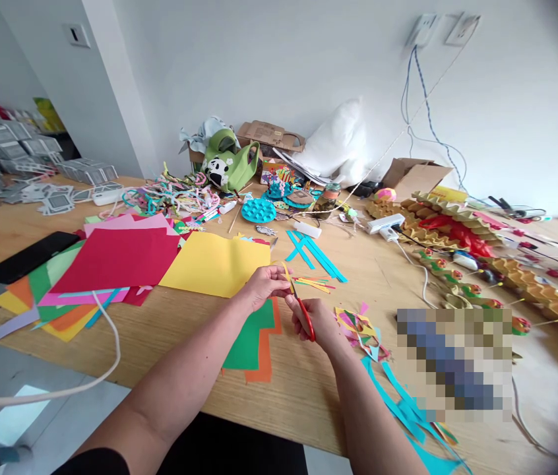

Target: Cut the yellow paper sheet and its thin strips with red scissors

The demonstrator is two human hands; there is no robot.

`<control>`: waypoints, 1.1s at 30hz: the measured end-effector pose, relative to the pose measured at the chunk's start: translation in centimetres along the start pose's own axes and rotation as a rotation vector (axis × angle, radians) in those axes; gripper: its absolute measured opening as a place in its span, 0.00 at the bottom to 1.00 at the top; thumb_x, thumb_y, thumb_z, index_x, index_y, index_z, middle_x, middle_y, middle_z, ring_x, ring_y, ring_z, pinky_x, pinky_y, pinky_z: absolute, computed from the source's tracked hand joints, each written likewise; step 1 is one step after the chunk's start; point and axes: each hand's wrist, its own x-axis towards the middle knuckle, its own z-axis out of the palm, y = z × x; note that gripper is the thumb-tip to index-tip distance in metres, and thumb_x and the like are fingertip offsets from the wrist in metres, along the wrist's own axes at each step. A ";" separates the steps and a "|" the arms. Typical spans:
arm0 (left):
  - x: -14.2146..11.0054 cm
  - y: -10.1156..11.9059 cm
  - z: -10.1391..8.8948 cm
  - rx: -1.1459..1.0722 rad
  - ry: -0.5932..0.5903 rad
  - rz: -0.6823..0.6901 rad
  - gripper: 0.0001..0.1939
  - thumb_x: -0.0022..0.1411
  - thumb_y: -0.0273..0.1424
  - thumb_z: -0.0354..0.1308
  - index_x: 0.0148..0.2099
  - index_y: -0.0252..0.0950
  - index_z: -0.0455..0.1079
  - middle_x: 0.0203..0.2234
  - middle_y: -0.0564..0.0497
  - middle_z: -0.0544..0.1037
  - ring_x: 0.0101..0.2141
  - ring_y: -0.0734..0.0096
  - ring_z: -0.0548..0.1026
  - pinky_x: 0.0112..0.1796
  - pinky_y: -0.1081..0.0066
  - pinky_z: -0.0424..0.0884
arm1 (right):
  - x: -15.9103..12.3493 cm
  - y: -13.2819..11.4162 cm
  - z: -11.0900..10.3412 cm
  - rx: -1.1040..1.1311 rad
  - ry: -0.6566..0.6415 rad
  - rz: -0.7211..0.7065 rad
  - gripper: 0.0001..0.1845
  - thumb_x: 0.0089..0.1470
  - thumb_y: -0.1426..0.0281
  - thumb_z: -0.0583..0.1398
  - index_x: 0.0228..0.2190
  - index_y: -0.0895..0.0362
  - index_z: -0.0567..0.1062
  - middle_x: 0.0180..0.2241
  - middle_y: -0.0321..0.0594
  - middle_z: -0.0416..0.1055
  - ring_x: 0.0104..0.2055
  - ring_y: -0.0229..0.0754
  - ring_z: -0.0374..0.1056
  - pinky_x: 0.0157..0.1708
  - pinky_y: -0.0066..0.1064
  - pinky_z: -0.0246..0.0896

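My left hand (265,285) pinches a narrow yellow paper strip (287,272) above the wooden table (170,330). My right hand (314,321) is closed round red-handled scissors (305,314), whose blades point up at the strip. Under my hands lie a green sheet (249,340) and an orange sheet (264,363). A large yellow sheet (212,264) lies just to the left. Small coloured paper scraps (358,326) sit to the right of my right hand.
Red, pink and other coloured sheets (111,260) are stacked at the left. Teal strips (316,254) lie ahead, more teal cuttings (402,409) at the near right. Pipe cleaners (175,194), a green bag (232,165), boxes and honeycomb paper decorations (457,231) crowd the back. A white cable (105,356) hangs at the left.
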 end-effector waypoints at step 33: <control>-0.2 0.2 0.3 -0.011 0.000 0.011 0.21 0.42 0.23 0.65 0.42 0.29 0.71 0.20 0.55 0.72 0.23 0.75 0.73 0.28 0.73 0.71 | -0.1 -0.5 0.4 0.064 -0.012 0.014 0.29 0.49 0.46 0.53 0.15 0.58 0.67 0.10 0.35 0.63 0.10 0.35 0.59 0.11 0.25 0.49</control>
